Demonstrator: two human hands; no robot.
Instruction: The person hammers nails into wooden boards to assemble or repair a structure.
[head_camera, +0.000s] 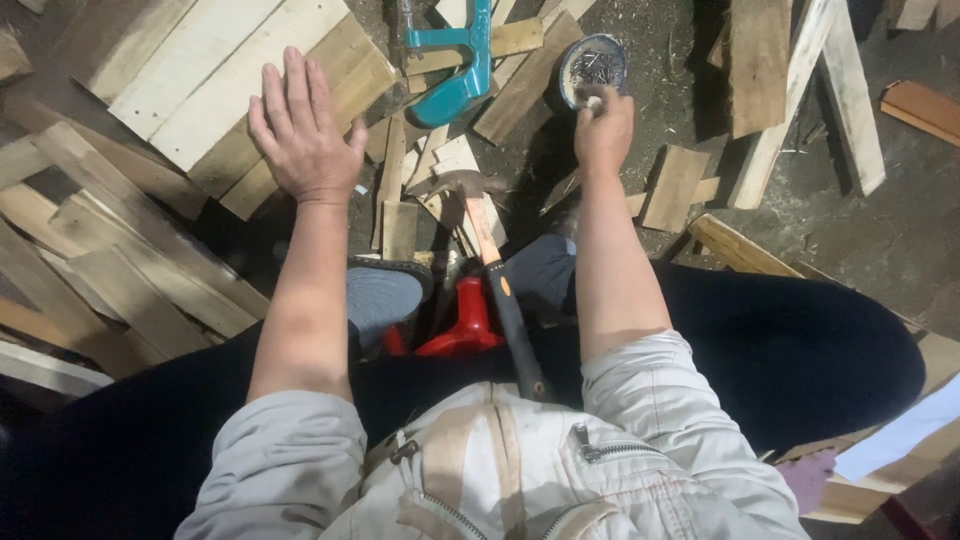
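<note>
My left hand (303, 132) is spread flat with fingers apart, hovering over a stack of pale wooden boards (240, 75) at the upper left, holding nothing. My right hand (604, 128) reaches forward to a small round tin of nails (590, 68), its fingers pinched at the tin's near rim; whether a nail is between them cannot be told. A claw hammer (488, 250) with a wooden and black handle lies between my knees, head pointing away from me. Under it sits a red plastic object (468, 325).
A teal hand saw frame (455, 60) lies on the floor ahead. Loose wood scraps and slats (120, 260) cover the ground on the left and centre. More planks (800, 90) lean at the upper right. My dark trouser legs (790, 350) spread to both sides.
</note>
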